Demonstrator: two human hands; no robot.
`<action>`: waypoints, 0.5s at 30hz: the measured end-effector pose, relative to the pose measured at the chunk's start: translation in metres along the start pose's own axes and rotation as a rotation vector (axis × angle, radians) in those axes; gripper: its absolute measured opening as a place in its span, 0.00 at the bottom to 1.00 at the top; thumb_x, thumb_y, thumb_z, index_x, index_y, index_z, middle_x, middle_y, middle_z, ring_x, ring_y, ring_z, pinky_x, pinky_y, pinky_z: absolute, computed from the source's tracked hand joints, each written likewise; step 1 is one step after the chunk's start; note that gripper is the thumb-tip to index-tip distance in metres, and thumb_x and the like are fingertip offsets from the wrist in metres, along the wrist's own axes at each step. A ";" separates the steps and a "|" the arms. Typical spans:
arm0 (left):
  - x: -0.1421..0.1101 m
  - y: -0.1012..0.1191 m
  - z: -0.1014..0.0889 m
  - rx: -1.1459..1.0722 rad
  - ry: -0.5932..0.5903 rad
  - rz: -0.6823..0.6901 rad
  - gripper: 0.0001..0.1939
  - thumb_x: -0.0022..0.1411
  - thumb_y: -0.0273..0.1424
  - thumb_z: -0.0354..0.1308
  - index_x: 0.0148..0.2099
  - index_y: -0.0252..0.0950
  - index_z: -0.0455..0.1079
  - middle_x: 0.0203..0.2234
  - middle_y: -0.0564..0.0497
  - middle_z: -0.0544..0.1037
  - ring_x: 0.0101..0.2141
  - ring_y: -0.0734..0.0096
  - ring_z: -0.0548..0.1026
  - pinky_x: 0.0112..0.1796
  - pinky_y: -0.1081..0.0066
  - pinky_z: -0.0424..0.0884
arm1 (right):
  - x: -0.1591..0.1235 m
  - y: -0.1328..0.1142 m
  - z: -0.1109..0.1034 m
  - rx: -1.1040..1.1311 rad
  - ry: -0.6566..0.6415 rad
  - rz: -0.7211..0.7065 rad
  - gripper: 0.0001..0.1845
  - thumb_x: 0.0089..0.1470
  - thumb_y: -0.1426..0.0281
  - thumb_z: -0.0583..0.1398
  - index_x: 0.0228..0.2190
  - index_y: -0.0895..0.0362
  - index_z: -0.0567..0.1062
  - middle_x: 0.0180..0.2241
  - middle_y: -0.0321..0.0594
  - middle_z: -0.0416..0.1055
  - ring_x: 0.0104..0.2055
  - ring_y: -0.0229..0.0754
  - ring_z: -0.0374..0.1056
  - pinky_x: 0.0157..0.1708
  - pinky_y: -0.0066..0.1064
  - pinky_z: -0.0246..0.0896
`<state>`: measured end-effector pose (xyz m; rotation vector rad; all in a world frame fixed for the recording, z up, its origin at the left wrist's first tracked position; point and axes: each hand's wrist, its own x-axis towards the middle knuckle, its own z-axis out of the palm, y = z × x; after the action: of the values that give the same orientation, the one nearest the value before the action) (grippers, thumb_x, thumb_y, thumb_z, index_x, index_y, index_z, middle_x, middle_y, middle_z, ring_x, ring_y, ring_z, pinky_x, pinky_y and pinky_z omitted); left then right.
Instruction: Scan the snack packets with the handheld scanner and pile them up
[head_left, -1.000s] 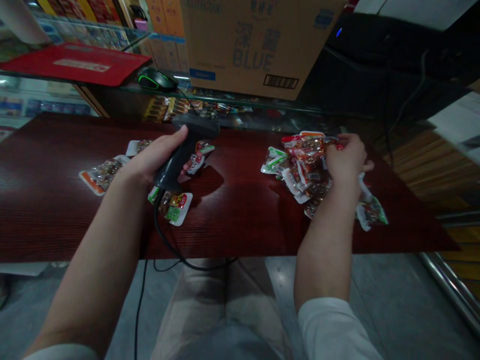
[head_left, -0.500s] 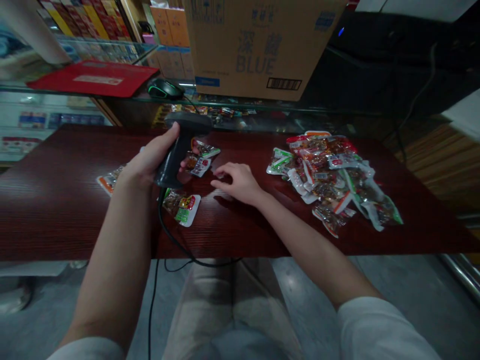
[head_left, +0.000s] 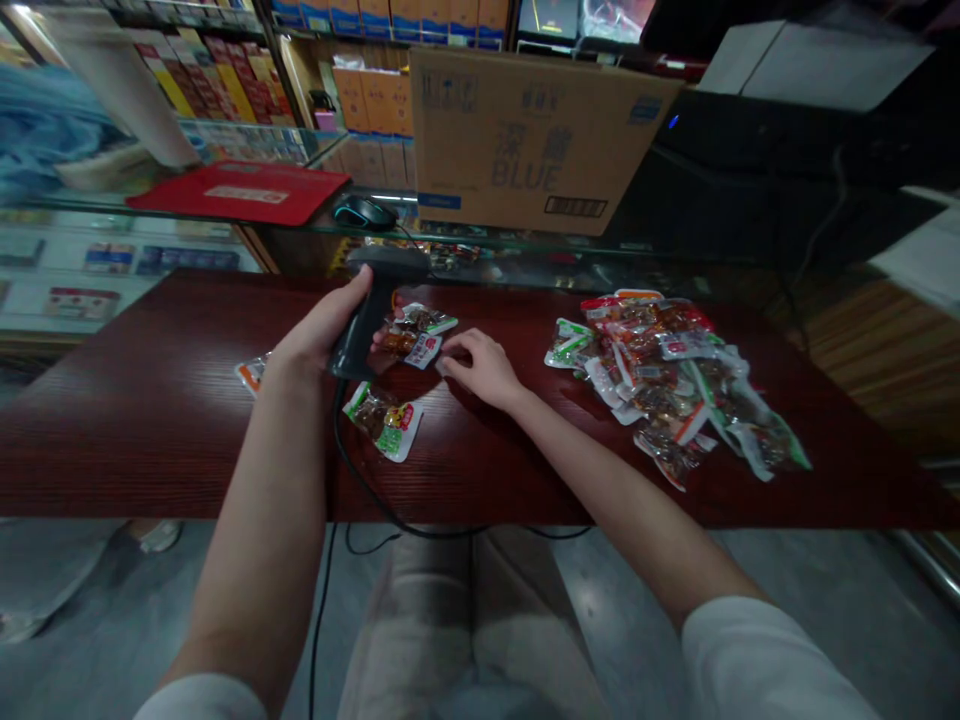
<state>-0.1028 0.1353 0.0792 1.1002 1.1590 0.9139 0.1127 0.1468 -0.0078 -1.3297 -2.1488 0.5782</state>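
While the left hand [head_left: 320, 322] grips a black plastic scanner [head_left: 360, 325], the right hand [head_left: 484, 368] curls beside a shiny brown-white packet [head_left: 423, 348]; pinching, I cannot tell. Probably light, slippery, best held by its edge.

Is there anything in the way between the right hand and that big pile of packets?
Nothing visible: only dark tabletop shows between the right hand and the pile of packets. The scanner in the left hand is on the right hand's other side.
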 end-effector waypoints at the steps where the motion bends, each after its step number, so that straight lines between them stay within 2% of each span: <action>1: 0.003 -0.002 -0.003 -0.012 0.004 0.005 0.31 0.67 0.53 0.43 0.46 0.30 0.72 0.16 0.52 0.67 0.16 0.77 0.63 0.19 0.76 0.59 | 0.007 0.002 0.001 -0.007 0.037 0.026 0.15 0.56 0.67 0.60 0.45 0.55 0.74 0.48 0.43 0.71 0.51 0.47 0.66 0.51 0.40 0.58; 4: 0.012 -0.010 -0.008 -0.022 0.008 -0.012 0.31 0.64 0.56 0.46 0.42 0.31 0.72 0.15 0.52 0.67 0.16 0.76 0.64 0.18 0.75 0.59 | 0.029 0.003 0.005 -0.029 0.113 0.104 0.31 0.54 0.63 0.63 0.57 0.58 0.66 0.53 0.50 0.68 0.52 0.49 0.65 0.52 0.41 0.59; 6: 0.015 -0.014 -0.009 -0.009 0.009 -0.031 0.32 0.63 0.57 0.47 0.41 0.31 0.72 0.14 0.53 0.67 0.15 0.76 0.64 0.19 0.74 0.60 | 0.040 -0.001 0.009 -0.055 0.110 0.169 0.35 0.55 0.56 0.62 0.59 0.58 0.63 0.55 0.52 0.67 0.54 0.53 0.64 0.53 0.44 0.58; 9: 0.014 -0.016 -0.009 0.019 -0.010 -0.035 0.31 0.64 0.56 0.46 0.40 0.31 0.72 0.14 0.54 0.68 0.17 0.77 0.65 0.21 0.75 0.61 | 0.048 -0.006 0.014 -0.138 0.076 0.238 0.29 0.57 0.52 0.57 0.54 0.57 0.70 0.56 0.53 0.66 0.56 0.58 0.61 0.55 0.49 0.57; 13: 0.013 -0.016 -0.008 0.055 -0.025 -0.025 0.29 0.66 0.53 0.45 0.38 0.30 0.70 0.15 0.55 0.70 0.18 0.79 0.67 0.22 0.76 0.60 | 0.048 -0.007 0.017 -0.202 0.056 0.234 0.22 0.53 0.57 0.62 0.46 0.56 0.73 0.54 0.53 0.66 0.56 0.59 0.60 0.54 0.51 0.57; 15: 0.014 -0.017 -0.008 0.066 -0.020 -0.019 0.29 0.66 0.53 0.45 0.37 0.30 0.69 0.15 0.55 0.70 0.18 0.79 0.67 0.22 0.76 0.60 | 0.047 -0.005 0.016 -0.187 0.056 0.255 0.24 0.50 0.59 0.65 0.47 0.56 0.72 0.53 0.52 0.67 0.56 0.58 0.61 0.54 0.49 0.58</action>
<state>-0.1080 0.1458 0.0587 1.1466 1.1883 0.8532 0.0819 0.1855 -0.0067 -1.7174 -2.0428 0.4388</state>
